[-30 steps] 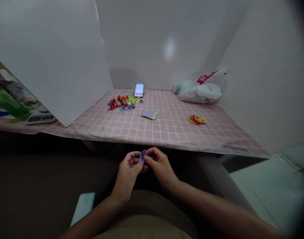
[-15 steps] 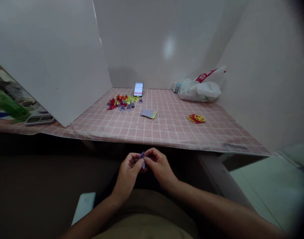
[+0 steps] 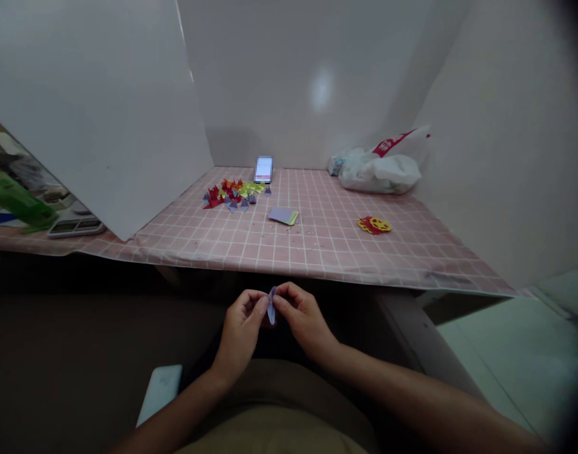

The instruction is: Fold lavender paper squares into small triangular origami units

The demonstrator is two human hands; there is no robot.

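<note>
A small folded piece of purple paper (image 3: pixel 271 308) is held above my lap, just below the table's front edge. My left hand (image 3: pixel 244 321) pinches its left side between thumb and fingers. From the other side my right hand (image 3: pixel 300 315) grips it the same way, thumb toward me. On the table ahead lies a stack of paper sheets (image 3: pixel 283 215), purple on top with yellow-green edges below. Farther left sits a group of small folded paper pieces (image 3: pixel 232 194) in red, orange, yellow and purple.
A lit phone (image 3: pixel 263 169) stands upright at the back of the pink checked table (image 3: pixel 317 252). Red and yellow cut-outs (image 3: pixel 374 225) lie at the right, before a white plastic bag (image 3: pixel 381 173). A white panel (image 3: pixel 128 126) slants at the left. A pale flat object (image 3: pixel 160 392) is beside my lap.
The purple paper has turned in my fingers and shows a longer, narrow face toward me. My left thumb has drawn back slightly to the left. The table things have not moved.
</note>
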